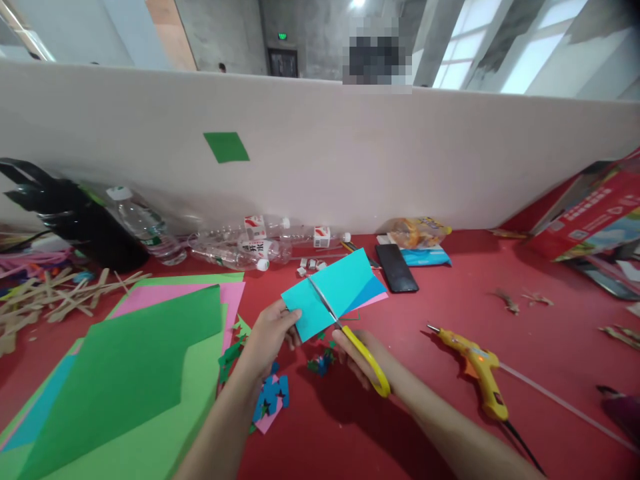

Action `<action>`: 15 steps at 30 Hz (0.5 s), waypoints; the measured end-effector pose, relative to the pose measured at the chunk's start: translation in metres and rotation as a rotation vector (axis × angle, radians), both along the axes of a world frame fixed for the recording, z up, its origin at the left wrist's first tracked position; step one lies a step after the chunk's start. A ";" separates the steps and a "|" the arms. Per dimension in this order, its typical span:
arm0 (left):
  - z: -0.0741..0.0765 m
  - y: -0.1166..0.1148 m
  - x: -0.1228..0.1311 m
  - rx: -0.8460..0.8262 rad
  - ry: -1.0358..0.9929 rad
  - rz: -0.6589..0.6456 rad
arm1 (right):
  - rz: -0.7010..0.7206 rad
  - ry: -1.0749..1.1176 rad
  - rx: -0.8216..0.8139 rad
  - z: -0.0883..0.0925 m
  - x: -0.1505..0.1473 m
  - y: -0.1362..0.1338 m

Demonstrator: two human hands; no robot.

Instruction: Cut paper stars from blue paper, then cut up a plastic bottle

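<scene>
above the red table (460, 287), the left hand (270, 333) pinches turquoise paper (343, 283).

Nearer the glue gun (481, 379), we are seeing the right hand (375, 345) running smoothly into a bare wrist (401, 379), and the right forearm (440, 420) is widening evenly from there, uncovered as far as it is showing. Farther from the glue gun, we are seeing the left hand (269, 332) showing a rounded thumb (296, 315) and slim fingers (291, 339), these partly hidden. Its wrist (256, 360) is looking bare too, and the left forearm (225, 413) is broadening in the same plain, tapered shape.
</scene>
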State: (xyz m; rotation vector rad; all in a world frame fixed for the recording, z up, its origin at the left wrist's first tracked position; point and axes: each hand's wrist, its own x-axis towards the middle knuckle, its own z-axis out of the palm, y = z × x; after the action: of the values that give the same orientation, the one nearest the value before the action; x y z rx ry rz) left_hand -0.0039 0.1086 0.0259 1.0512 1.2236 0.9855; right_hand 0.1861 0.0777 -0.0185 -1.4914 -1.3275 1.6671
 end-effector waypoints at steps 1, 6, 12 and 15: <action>-0.003 0.001 -0.001 0.001 0.001 0.005 | -0.010 0.006 -0.002 -0.001 0.000 0.001; -0.005 -0.002 -0.001 0.007 0.024 0.049 | -0.078 0.097 0.018 0.002 0.000 0.008; 0.008 -0.030 0.001 -0.087 -0.061 -0.094 | -0.091 0.170 0.095 0.019 0.006 0.004; 0.003 -0.049 0.003 -0.188 -0.131 -0.265 | -0.065 0.161 0.097 0.021 0.009 -0.006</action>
State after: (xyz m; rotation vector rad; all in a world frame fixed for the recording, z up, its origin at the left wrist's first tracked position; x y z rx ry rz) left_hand -0.0006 0.0600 0.0292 0.9561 1.0182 0.7087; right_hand 0.1950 0.0713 0.0029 -1.3019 -1.2419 1.6216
